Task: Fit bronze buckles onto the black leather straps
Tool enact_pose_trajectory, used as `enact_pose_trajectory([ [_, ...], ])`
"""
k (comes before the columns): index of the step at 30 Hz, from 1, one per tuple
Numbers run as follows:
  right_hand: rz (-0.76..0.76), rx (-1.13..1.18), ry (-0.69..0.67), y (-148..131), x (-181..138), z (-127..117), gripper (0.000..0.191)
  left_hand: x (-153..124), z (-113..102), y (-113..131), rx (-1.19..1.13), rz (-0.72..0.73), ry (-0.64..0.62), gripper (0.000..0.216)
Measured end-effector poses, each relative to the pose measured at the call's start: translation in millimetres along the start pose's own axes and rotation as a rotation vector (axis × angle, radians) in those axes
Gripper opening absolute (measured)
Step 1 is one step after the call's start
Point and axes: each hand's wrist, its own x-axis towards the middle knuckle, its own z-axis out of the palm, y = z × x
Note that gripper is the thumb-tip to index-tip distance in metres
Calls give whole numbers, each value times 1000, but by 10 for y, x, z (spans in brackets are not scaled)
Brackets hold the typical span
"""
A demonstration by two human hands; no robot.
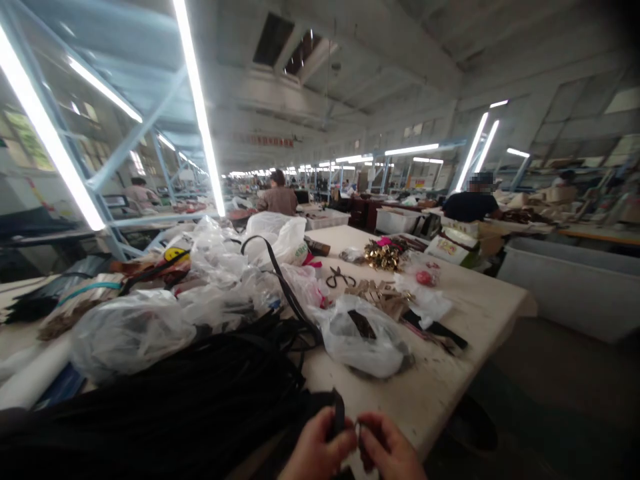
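Pinching 1 strap (pixel 339 412), bottom centre: left hand (pixel 315 452) & right hand (pixel 389 452), fingers closed on it; could snag in pile (pixel 200 400) beside, slip out.

The black strap (pixel 339 415) pinched between my left hand (pixel 315 452) and right hand (pixel 391 452) looks matt and smooth, like the dull black strap heap (pixel 200 400) at ten o'clock. At twelve o'clock a thin plastic bag (pixel 360 343) lies glossy and crinkled on the matt, scuffed pale tabletop (pixel 465 333). Beyond it, the hardware pile (pixel 383 257) shines like brassy metal.
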Motion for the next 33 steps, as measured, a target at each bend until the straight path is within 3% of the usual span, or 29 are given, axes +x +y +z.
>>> enact_pose_trajectory([
  [3,-47,161,42,-26,-41,-14,39,-27,33,-17,-108,57,-50,30],
  [9,50,306,66,-155,-155,3,36,-119,27,119,-131,-42,-129,29],
  [16,52,313,35,-158,-177,23,37,-142,39,142,-119,-18,-191,27],
  [24,-25,111,65,-111,-194,-12,35,-148,29,129,-110,-38,-224,21],
  [33,73,302,6,-134,-210,-53,35,-139,20,181,-183,-69,-194,18],
])
